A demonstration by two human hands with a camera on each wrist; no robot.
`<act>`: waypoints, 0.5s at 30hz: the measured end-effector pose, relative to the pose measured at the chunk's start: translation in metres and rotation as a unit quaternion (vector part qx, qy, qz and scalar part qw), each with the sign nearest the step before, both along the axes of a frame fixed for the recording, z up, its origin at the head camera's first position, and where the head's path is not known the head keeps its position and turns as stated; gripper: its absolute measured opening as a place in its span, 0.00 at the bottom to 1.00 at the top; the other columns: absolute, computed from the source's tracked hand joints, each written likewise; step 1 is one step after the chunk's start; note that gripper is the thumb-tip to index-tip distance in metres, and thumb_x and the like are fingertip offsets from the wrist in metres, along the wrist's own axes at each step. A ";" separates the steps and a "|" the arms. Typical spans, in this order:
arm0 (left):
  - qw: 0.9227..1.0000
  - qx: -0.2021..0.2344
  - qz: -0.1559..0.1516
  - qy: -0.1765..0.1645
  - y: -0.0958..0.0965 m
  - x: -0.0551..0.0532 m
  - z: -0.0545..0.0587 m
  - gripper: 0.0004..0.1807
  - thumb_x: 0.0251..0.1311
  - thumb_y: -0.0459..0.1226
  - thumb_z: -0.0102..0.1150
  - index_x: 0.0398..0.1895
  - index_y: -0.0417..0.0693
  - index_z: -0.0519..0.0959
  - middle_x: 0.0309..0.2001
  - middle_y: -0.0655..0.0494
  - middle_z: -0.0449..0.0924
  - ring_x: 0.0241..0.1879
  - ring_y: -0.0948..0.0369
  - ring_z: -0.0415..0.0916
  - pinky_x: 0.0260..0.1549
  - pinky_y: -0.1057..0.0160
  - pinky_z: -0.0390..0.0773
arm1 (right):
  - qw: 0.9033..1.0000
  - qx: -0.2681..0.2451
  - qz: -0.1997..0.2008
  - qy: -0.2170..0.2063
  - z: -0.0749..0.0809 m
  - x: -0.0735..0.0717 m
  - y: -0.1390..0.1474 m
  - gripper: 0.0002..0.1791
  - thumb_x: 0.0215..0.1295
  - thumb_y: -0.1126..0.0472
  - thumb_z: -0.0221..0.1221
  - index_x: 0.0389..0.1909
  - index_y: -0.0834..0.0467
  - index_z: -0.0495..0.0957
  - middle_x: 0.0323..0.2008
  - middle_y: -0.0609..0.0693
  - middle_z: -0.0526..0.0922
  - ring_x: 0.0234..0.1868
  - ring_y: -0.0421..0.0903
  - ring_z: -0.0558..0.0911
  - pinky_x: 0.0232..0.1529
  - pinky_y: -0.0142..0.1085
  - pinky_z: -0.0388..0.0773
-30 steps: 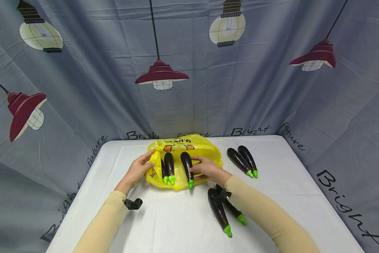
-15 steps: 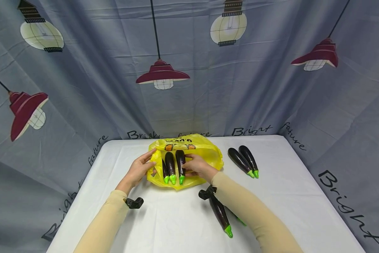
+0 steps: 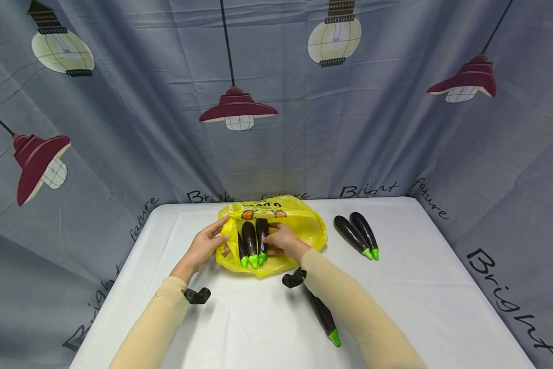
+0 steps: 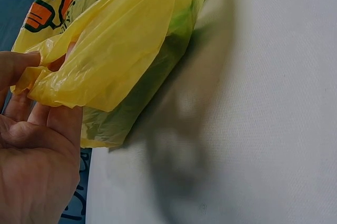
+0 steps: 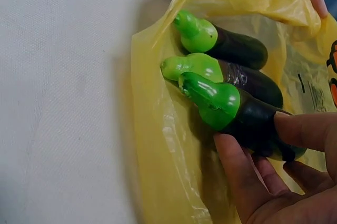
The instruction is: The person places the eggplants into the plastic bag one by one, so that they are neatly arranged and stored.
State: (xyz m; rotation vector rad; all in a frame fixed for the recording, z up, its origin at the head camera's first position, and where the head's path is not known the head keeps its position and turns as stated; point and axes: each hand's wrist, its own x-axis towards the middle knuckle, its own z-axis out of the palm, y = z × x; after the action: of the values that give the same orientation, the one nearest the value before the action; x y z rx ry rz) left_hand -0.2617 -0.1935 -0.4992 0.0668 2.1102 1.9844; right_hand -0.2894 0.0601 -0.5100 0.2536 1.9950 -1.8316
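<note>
A yellow plastic bag (image 3: 299,220) lies on the table with its mouth facing me. My left hand (image 3: 201,250) pinches the left edge of that mouth, and in the left wrist view the film is between thumb and fingers. Inside, two dark eggplants with green stems, a left one (image 3: 242,251) and a middle one (image 3: 249,238), lie side by side. A third eggplant (image 5: 255,118) is gripped by my right hand (image 3: 285,241) between thumb and fingers, in the bag's mouth right against the middle one. Its lower side is hidden by my fingers in the right wrist view.
Two more eggplants (image 3: 356,236) lie together to the right of the bag on the white table (image 3: 419,302). Another eggplant (image 3: 323,318) lies nearer me, partly under my right forearm. A patterned grey curtain (image 3: 276,164) stands behind the table.
My right hand has moved left and slightly away from me, bringing the third eggplant into the bag next to the others. The left hand stays at the bag's edge.
</note>
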 end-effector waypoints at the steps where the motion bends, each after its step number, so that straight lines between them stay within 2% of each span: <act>1: 1.000 0.002 -0.001 -0.001 0.000 0.000 0.000 0.35 0.71 0.30 0.57 0.79 0.61 0.64 0.78 0.46 0.57 0.34 0.57 0.81 0.40 0.59 0.86 | 1.000 0.000 -0.001 0.001 -0.001 0.000 0.000 0.39 0.66 0.72 0.64 0.77 0.59 0.62 0.49 0.62 0.80 0.41 0.52 0.82 0.39 0.44 0.87; 10: 1.000 0.002 -0.004 0.000 0.001 0.000 -0.001 0.35 0.71 0.30 0.58 0.79 0.60 0.64 0.79 0.45 0.55 0.34 0.58 0.81 0.38 0.60 0.86 | 1.000 0.001 -0.001 0.011 -0.004 0.001 -0.002 0.38 0.66 0.72 0.64 0.76 0.60 0.63 0.49 0.62 0.81 0.40 0.52 0.83 0.39 0.45 0.87; 15: 1.000 0.000 0.003 -0.006 0.001 0.000 0.001 0.35 0.71 0.30 0.58 0.79 0.61 0.64 0.79 0.45 0.55 0.35 0.55 0.81 0.40 0.58 0.86 | 1.000 0.010 -0.003 0.018 -0.004 0.003 -0.003 0.37 0.67 0.73 0.64 0.76 0.61 0.63 0.50 0.62 0.81 0.41 0.52 0.83 0.39 0.45 0.87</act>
State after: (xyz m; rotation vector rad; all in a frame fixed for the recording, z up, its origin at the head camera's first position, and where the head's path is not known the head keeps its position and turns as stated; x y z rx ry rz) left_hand -0.2612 -0.1925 -0.4986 0.0495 2.1046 1.9839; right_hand -0.2868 0.0569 -0.5142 0.2348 2.0390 -1.8328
